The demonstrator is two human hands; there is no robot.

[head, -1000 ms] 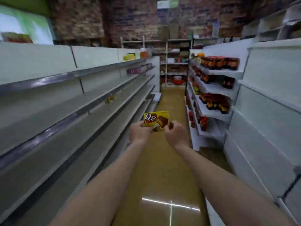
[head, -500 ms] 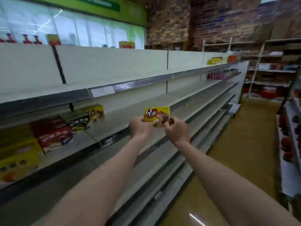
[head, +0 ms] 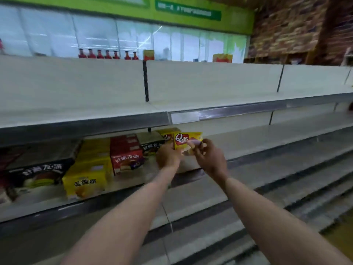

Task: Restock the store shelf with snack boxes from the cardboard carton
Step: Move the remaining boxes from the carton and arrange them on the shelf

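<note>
I hold a small yellow snack box (head: 188, 139) with a red Q logo upright between both hands, over the second shelf (head: 248, 136). My left hand (head: 168, 156) grips its left lower edge and my right hand (head: 209, 159) pinches its right side. Just behind and left of it stands a matching yellow box (head: 165, 133) on the shelf, at the right end of a row: a black box (head: 151, 143), a red box (head: 126, 153), a larger yellow box (head: 88, 172) and a big black box (head: 38, 169). No carton is in view.
The top shelf (head: 210, 106) above has a metal price rail close over the boxes. Lower shelves (head: 267, 188) step out toward me. Red-capped bottles (head: 107, 54) stand on top of the unit. A brick wall (head: 298, 25) is at the far right.
The view has swung left from the aisle to face the shelf. Both hands have carried the yellow box up to the second shelf, beside the row of boxes.
</note>
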